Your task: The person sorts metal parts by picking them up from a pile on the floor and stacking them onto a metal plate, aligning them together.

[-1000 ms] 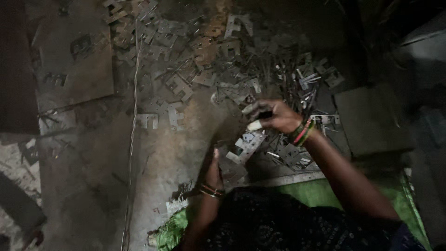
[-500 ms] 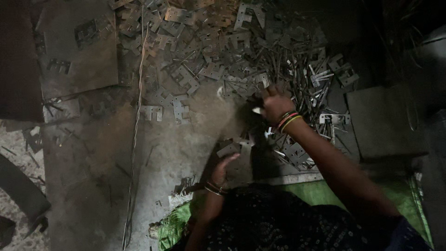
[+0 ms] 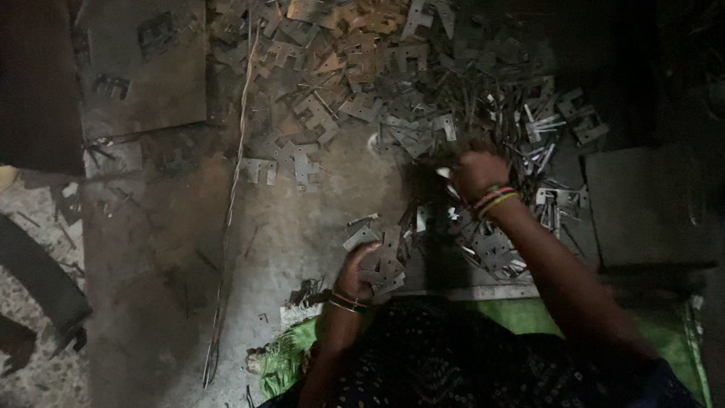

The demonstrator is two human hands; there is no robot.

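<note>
A large heap of flat metal hinge plates (image 3: 393, 68) and thin metal pins (image 3: 521, 136) covers the dusty floor ahead of me. My right hand (image 3: 474, 172), bangles at the wrist, is closed among the pins at the heap's near edge; what it grips is blurred. My left hand (image 3: 361, 264) rests lower down, its fingers on a small bunch of hinge plates (image 3: 385, 261) close to my lap.
A flat dark slab (image 3: 143, 68) lies at the upper left with a few plates on it. A thin wire (image 3: 234, 189) runs down the floor. Another dark slab (image 3: 642, 204) sits at the right. Green cloth (image 3: 529, 313) lies under my lap.
My right hand has reached farther up into the pin pile. My left hand has come down onto the small bunch of plates near my lap. The view has shifted toward the heap.
</note>
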